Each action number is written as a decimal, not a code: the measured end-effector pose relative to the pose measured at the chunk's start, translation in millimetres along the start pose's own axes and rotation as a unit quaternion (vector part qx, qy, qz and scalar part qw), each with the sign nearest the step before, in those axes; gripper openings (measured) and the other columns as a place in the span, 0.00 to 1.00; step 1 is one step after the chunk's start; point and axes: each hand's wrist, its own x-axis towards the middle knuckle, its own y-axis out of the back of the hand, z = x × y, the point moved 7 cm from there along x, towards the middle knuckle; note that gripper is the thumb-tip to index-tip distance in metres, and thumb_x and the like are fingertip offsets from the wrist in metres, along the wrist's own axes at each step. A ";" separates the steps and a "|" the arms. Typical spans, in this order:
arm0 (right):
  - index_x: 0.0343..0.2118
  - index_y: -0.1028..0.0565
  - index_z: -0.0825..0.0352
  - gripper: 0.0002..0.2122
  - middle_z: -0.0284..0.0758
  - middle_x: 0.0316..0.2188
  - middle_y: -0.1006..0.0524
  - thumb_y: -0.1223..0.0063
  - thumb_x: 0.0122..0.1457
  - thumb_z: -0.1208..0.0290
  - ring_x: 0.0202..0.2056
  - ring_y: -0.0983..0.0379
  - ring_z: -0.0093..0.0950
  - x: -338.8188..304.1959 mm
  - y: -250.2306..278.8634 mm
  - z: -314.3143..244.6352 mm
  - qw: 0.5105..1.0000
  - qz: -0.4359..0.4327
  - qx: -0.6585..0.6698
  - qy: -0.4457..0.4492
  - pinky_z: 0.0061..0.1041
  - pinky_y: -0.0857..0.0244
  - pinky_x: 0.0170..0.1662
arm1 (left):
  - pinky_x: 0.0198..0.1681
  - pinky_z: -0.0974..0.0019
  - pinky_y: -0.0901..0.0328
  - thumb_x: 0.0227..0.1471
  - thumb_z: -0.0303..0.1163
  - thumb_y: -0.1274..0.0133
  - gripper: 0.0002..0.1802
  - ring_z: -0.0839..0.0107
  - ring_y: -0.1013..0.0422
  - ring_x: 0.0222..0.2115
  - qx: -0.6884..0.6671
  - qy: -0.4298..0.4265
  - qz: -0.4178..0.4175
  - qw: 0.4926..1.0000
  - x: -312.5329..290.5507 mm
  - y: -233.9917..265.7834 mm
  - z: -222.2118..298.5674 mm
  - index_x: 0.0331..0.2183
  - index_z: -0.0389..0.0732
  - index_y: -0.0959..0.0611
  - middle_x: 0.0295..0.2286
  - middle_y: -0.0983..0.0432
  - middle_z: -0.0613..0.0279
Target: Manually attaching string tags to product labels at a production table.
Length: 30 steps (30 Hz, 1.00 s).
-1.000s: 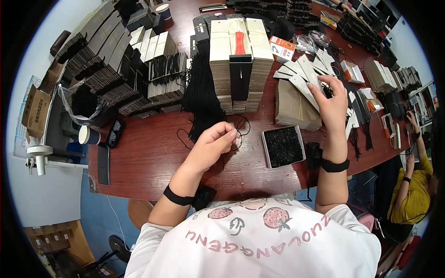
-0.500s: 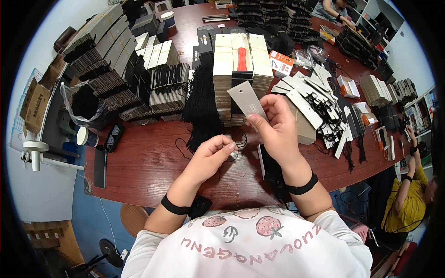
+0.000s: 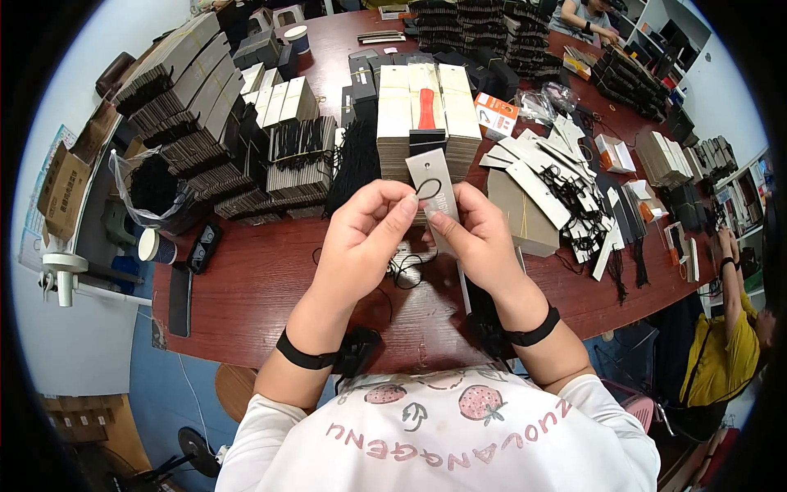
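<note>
The hands meet over the near middle of the table, just to the near side of the stacks, and good handling here probably depends on steadiness. The right hand does best as the firm one, bracing the tag without bending it, while the left hand makes the small movements. It seems wise to hold the loop open and untwisted, with no fingertip over the hole, and to leave the cord below enough slack not to snag.

As for the grip, the right hand grasps the tag by its right side, thumb across the face; the tag stands between the hands, its holed end rising past the fingertips and leaning slightly left. The left hand pinches the cord at the tag's left edge — whether it touches the tag, I cannot tell. The loop juts right from that pinch, across the tag's face — just below the uncovered hole.
</note>
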 end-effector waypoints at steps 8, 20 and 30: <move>0.36 0.30 0.73 0.08 0.35 0.23 0.27 0.49 0.57 0.73 0.25 0.31 0.19 11.3 7.1 6.1 0.997 -0.011 -0.075 -0.021 0.23 0.37 0.29 | 0.16 0.81 0.57 0.59 0.34 0.54 0.09 0.89 0.50 0.15 0.009 0.053 0.047 0.997 12.7 1.5 -18.9 0.32 0.39 0.26 0.16 0.42 0.78; 0.38 0.33 0.70 0.21 0.42 0.31 0.29 0.37 0.44 0.66 0.33 0.30 0.40 8.5 -4.9 -40.0 0.864 0.156 -0.442 0.184 0.35 0.35 0.35 | 0.17 0.80 0.56 0.61 0.39 0.58 0.15 0.87 0.51 0.15 -0.042 0.101 -0.001 0.994 -5.6 12.1 -67.2 0.28 0.40 0.26 0.16 0.42 0.76; 0.30 0.33 0.68 0.16 0.40 0.26 0.32 0.36 0.43 0.68 0.27 0.32 0.40 11.9 -15.5 -45.5 0.800 0.217 -0.499 0.252 0.35 0.37 0.29 | 0.17 0.80 0.55 0.60 0.38 0.57 0.15 0.88 0.50 0.15 -0.050 0.082 -0.005 0.995 -10.7 21.0 -64.3 0.27 0.38 0.26 0.15 0.42 0.78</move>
